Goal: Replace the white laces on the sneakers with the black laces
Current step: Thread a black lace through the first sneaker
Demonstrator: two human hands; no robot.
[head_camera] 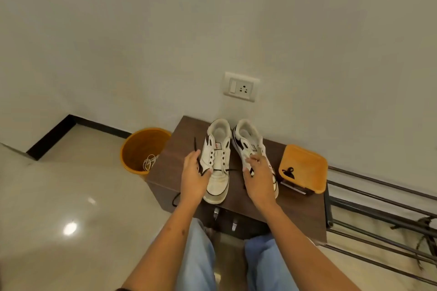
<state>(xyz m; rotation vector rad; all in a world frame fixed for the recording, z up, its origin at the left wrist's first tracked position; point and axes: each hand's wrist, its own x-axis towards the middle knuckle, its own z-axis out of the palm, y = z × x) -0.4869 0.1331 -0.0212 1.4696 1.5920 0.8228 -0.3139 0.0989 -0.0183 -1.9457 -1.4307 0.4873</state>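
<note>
Black lace (198, 160): thin, limp, light cord, threaded through left sneaker's (217, 163) lowest eyelets on brown surface (170, 168). Left hand (194, 176) fingers pinch one end; best gripped near stiff tip. Right hand (256, 178) rests flat on right sneaker (248, 142).

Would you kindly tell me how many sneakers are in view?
2. Left sneaker on the cabinet, beside the left hand; right sneaker next to it, under the right hand.
</note>
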